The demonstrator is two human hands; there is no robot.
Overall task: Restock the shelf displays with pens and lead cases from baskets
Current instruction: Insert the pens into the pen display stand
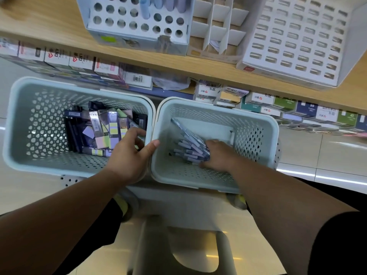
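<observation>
Two pale blue perforated baskets stand side by side below the wooden shelf. The left basket (23, 124) holds several lead cases (103, 132) and dark pen packs. The right basket (264, 135) holds a bunch of lilac-capped pens (188, 149). My left hand (129, 155) reaches into the left basket's right end, fingers curled over the lead cases and thumb hooked over the basket's wall. My right hand (218, 155) is down in the right basket, its fingers wrapped around the bunch of pens.
On the shelf above stand a round-hole pen display (139, 22) with a few pens, an empty white divider tray (216, 28) and a slotted white display (294, 40). Boxed stock (258, 100) lines the shelf underneath. A grey stool (178, 235) stands under the baskets.
</observation>
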